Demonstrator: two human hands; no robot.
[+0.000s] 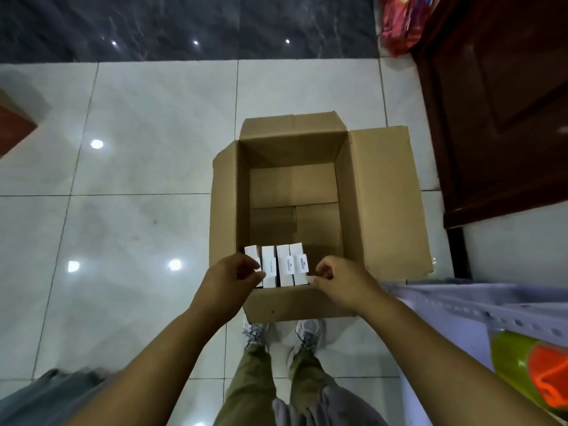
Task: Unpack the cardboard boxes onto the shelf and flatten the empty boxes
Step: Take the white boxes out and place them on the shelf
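Observation:
An open cardboard box (353, 210) stands on the tiled floor in front of my feet, all flaps folded outward. Several small white boxes (284, 265) with hang tabs stand in a row against its near wall; the remaining bottom is bare cardboard. My left hand (232, 279) is at the left end of the row, fingers curled and pinching the leftmost white box. My right hand (339, 279) is at the right end, fingers curled, fingertips touching the rightmost white box.
A metal shelf (479, 305) with perforated rails is at the lower right, holding a green and orange package (531, 367). A dark wooden door (498, 103) stands at the right. A red bag (399, 23) lies at the top right.

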